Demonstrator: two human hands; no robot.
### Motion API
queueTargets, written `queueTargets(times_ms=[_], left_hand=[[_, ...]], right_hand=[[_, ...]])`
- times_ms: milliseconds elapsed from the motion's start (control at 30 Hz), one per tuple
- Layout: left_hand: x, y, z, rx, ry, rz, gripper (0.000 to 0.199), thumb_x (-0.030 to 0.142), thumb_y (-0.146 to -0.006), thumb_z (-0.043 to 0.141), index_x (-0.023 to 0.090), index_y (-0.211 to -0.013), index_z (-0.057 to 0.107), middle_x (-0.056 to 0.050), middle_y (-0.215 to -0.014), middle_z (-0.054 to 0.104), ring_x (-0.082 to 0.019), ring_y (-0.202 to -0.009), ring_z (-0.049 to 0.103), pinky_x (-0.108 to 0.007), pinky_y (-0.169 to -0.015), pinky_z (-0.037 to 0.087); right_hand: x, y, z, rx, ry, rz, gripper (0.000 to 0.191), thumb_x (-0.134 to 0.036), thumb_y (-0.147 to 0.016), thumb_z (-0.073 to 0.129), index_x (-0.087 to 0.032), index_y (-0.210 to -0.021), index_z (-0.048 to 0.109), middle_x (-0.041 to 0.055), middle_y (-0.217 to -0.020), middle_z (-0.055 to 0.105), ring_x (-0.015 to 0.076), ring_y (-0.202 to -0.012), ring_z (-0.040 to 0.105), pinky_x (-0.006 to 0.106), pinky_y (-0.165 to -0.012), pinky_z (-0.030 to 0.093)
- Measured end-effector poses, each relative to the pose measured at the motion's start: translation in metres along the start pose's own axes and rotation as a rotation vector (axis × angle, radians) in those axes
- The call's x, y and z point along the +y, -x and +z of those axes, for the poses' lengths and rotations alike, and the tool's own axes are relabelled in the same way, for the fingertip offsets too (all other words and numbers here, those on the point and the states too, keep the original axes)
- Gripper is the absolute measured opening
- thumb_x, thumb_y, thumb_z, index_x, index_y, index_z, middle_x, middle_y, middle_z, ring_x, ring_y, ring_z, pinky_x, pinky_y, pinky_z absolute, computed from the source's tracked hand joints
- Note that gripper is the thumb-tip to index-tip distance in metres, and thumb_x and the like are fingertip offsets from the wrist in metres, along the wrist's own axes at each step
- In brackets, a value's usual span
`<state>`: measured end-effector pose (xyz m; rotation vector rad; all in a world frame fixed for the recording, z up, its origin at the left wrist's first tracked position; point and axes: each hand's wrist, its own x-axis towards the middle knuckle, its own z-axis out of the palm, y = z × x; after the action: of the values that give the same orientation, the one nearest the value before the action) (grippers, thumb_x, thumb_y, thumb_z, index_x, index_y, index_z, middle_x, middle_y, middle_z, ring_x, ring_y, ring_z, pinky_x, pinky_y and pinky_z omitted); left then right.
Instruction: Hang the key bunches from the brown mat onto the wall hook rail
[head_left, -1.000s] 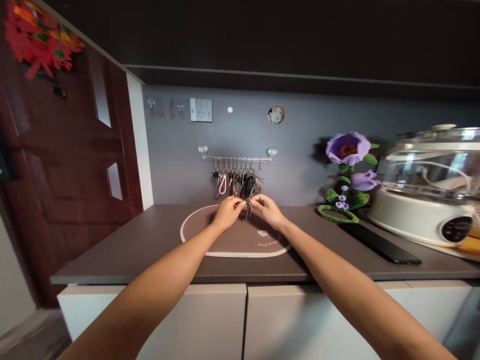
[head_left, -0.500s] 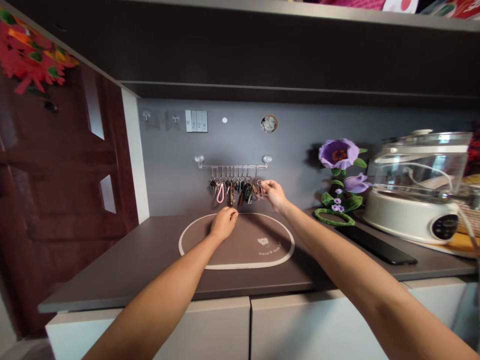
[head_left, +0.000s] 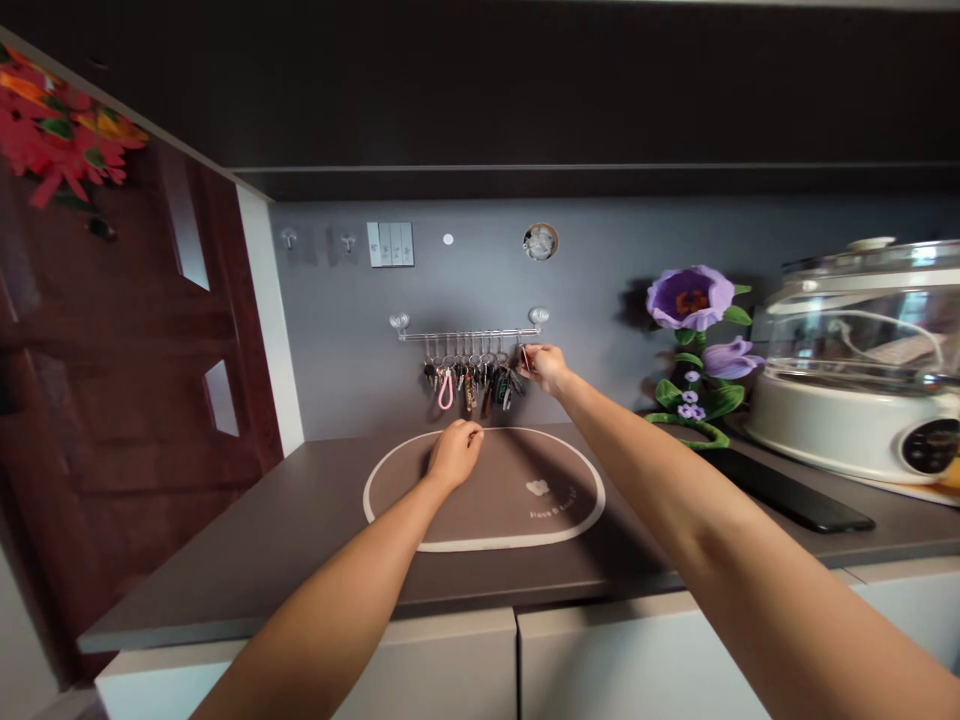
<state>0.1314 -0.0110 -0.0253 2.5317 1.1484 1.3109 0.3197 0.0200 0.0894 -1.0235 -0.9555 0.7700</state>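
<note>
A clear rail [head_left: 471,335] with several hooks is fixed to the grey wall. Bunches of keys [head_left: 510,388] hang along it, one with a pink loop strap [head_left: 446,390]. At the rail's right end, my right hand [head_left: 546,366] pinches a key ring just below the last hook. Its fingers partly cover the ring, and I cannot tell whether it hangs on the hook. Below the hanging keys, my left hand [head_left: 456,452] is curled closed over the brown oval mat [head_left: 480,542]. What its fingers hold, if anything, is hidden.
To the right stand a purple fabric flower [head_left: 691,298] and a white appliance with a clear cover [head_left: 840,425]. A black phone [head_left: 795,492] lies before them on the counter [head_left: 247,560]. A dark shelf [head_left: 480,90] overhangs the wall. Left is a brown door [head_left: 135,400].
My right hand has risen slightly toward the hook at the rail's right end, still pinching the ring. The left hand stays curled over the mat, a little lower in view. The view has shifted slightly.
</note>
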Motion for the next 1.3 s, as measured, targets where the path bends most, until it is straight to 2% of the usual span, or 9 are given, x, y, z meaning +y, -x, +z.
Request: queueTargets(times_ms=[367,500,767,867,967,1033,1133,1200,1300], left_hand=[[-0.004,-0.002,0.003,-0.005,0.007,-0.012,0.021,0.022,-0.079,0.042,0.017,-0.078,0.062,-0.004,-0.078,0.058,-0.012,-0.07,0.052,-0.024,-0.069,0.039],[-0.01,0.0,0.005,-0.056,0.029,-0.073,0.022,0.023,-0.077,0.046,0.016,-0.093,0.059,-0.004,-0.082,0.058,-0.012,-0.072,0.052,-0.025,-0.072,0.04],[-0.009,0.008,-0.001,-0.136,0.234,-0.399,0.056,0.026,-0.07,0.058,0.015,-0.121,0.04,-0.002,-0.075,0.058,-0.013,-0.069,0.054,-0.025,-0.071,0.041],[0.002,0.009,-0.01,-0.152,0.385,-0.534,0.075,0.027,-0.067,0.062,0.016,-0.132,0.024,-0.002,-0.076,0.059,-0.012,-0.065,0.054,-0.026,-0.067,0.042],[0.015,0.008,-0.024,-0.207,0.549,-0.597,0.092,0.027,-0.066,0.064,0.023,-0.136,0.005,0.0,-0.07,0.058,-0.011,-0.058,0.054,-0.027,-0.063,0.043],[0.022,0.009,-0.035,-0.228,0.619,-0.572,0.097,0.03,-0.067,0.063,0.027,-0.135,-0.005,0.001,-0.07,0.058,-0.011,-0.056,0.053,-0.027,-0.06,0.043],[0.032,0.02,-0.055,-0.168,0.651,-0.342,0.098,0.029,-0.068,0.062,0.028,-0.135,-0.01,0.004,-0.067,0.055,-0.008,-0.056,0.051,-0.024,-0.06,0.042],[0.037,0.032,-0.067,-0.099,0.615,-0.175,0.097,0.025,-0.069,0.061,0.028,-0.135,-0.01,0.005,-0.067,0.052,-0.006,-0.057,0.048,-0.022,-0.063,0.041],[0.041,0.054,-0.08,-0.06,0.533,-0.063,0.098,0.02,-0.07,0.058,0.024,-0.134,-0.017,0.006,-0.067,0.048,-0.005,-0.06,0.046,-0.02,-0.066,0.04]], right_hand=[[0.022,0.002,-0.008,-0.022,-0.052,0.028,0.012,-0.009,-0.069,0.047,-0.015,-0.059,0.047,-0.0047,-0.045,0.043,0.0031,-0.041,0.038,0.018,-0.05,0.043],[0.027,0.007,-0.01,0.017,-0.03,0.044,0.01,-0.009,-0.067,0.047,-0.016,-0.06,0.049,-0.0045,-0.049,0.046,0.0032,-0.044,0.04,0.017,-0.051,0.042],[0.036,0.045,-0.027,0.18,0.049,0.157,0.007,-0.015,-0.069,0.046,-0.021,-0.071,0.048,-0.0026,-0.064,0.052,0.0058,-0.05,0.041,0.016,-0.045,0.038],[0.033,0.072,-0.026,0.148,0.056,0.178,0.01,-0.014,-0.068,0.047,-0.021,-0.076,0.049,-0.0015,-0.071,0.054,0.0053,-0.05,0.042,0.017,-0.046,0.039],[0.024,0.101,-0.022,0.038,0.009,0.181,0.025,-0.013,-0.068,0.049,-0.022,-0.091,0.049,-0.001,-0.079,0.055,0.0047,-0.051,0.045,0.018,-0.051,0.043],[0.019,0.118,-0.018,-0.07,-0.022,0.149,0.038,-0.015,-0.068,0.052,-0.025,-0.104,0.046,-0.0018,-0.08,0.055,0.0048,-0.052,0.046,0.02,-0.053,0.044],[0.015,0.141,-0.015,-0.216,-0.018,0.022,0.059,-0.02,-0.067,0.057,-0.029,-0.122,0.037,-0.0043,-0.073,0.053,0.0053,-0.052,0.046,0.021,-0.056,0.045],[0.016,0.155,-0.015,-0.303,0.011,-0.099,0.074,-0.023,-0.067,0.059,-0.031,-0.131,0.024,-0.0069,-0.063,0.049,0.006,-0.052,0.045,0.02,-0.058,0.044],[0.021,0.176,-0.018,-0.363,0.07,-0.217,0.093,-0.024,-0.066,0.061,-0.031,-0.136,0.0,-0.0081,-0.061,0.047,0.0073,-0.056,0.044,0.02,-0.059,0.043]])
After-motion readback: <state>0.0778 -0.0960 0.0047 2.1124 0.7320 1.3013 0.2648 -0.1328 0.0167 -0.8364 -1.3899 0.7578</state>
